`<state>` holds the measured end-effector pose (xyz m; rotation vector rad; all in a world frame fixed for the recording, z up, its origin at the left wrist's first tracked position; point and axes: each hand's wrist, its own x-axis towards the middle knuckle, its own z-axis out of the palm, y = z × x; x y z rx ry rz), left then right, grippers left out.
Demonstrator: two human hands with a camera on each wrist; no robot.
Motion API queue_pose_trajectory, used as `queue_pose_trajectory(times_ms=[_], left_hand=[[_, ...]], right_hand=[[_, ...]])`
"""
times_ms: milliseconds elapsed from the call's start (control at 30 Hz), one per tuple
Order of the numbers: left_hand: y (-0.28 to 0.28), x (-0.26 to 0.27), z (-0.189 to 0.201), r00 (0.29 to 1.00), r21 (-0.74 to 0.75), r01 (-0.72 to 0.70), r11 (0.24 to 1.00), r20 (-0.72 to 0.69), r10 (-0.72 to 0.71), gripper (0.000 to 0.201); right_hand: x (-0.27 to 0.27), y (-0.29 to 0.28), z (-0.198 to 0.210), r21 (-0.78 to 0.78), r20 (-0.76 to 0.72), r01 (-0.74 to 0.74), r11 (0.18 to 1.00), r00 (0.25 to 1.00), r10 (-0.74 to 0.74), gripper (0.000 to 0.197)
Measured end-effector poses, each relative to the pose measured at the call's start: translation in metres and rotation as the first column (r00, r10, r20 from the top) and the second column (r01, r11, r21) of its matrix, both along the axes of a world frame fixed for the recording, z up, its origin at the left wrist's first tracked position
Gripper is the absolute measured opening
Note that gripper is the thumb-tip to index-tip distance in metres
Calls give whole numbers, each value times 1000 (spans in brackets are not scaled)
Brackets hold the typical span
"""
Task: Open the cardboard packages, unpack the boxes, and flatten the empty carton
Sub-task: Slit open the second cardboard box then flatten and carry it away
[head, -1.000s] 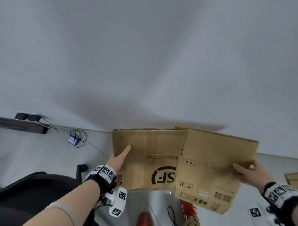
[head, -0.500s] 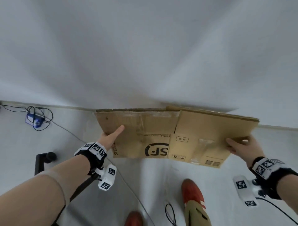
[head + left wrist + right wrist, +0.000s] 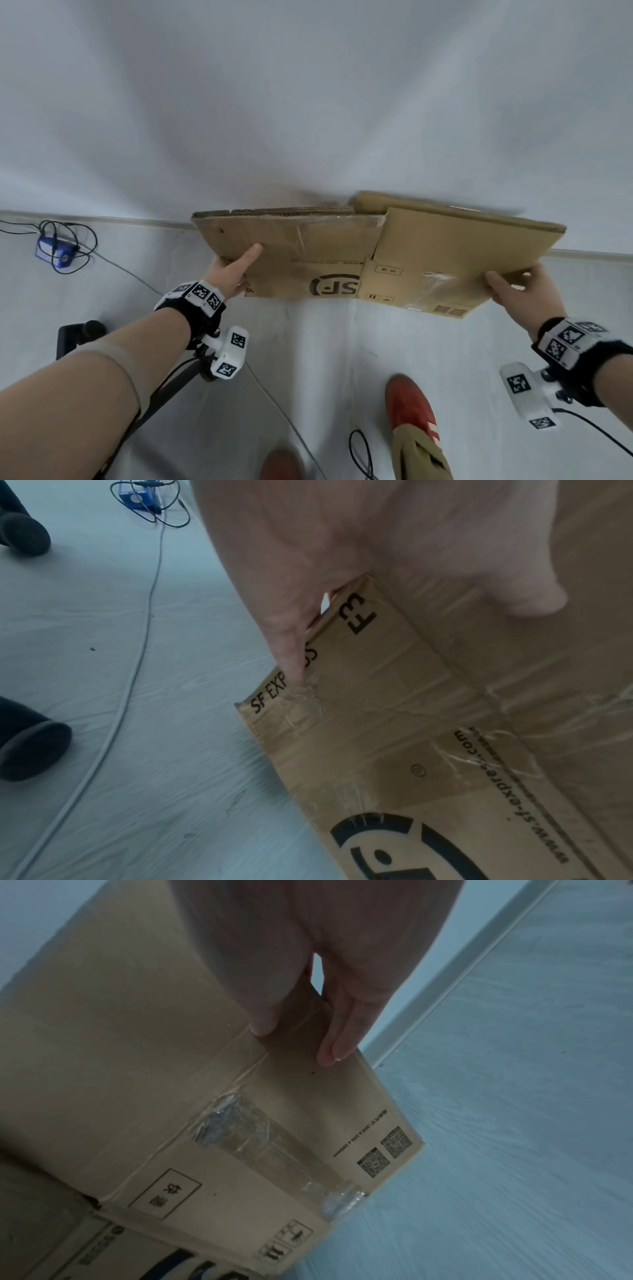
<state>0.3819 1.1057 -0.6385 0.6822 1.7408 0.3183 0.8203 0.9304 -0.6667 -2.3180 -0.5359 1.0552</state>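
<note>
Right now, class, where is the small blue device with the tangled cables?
In the head view, the blue device lies on the floor at far left by the wall, left of the flattened carton.

Open pale floor [image 3: 325, 359] seen under flattened brown cardboard carton [image 3: 342, 260]; thin grey cable [image 3: 274, 404] and red shoes [image 3: 409, 407] laid across it.

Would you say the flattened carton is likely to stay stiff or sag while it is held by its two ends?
The flattened carton probably stays fairly stiff: it spans flat between the left hand and the right hand. It likely bends at its creases. It seems light, being pinched only at the edges.
</note>
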Motion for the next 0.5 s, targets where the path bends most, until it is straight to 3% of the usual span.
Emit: queue_pose_trajectory(times_ms=[133,200,367,500], left_hand=[[19,-5,-27,996,-51,14,999,-85,-18,107],[29,-6,-39,993,-72,49,996,-107,-56,116],[34,-6,-53,982,-67,124,990,-137,-133,91],[25,-14,-50,956,-18,185,983,-226,-184,83]], right_hand=[[3,29,-15,-11,70,-88,996,994,89,54],[8,39,-25,-2,73,-118,993,990,118,57],[9,42,-40,29,-23,-154,988,988,155,49],[1,27,-34,25,44,-180,983,983,178,34]])
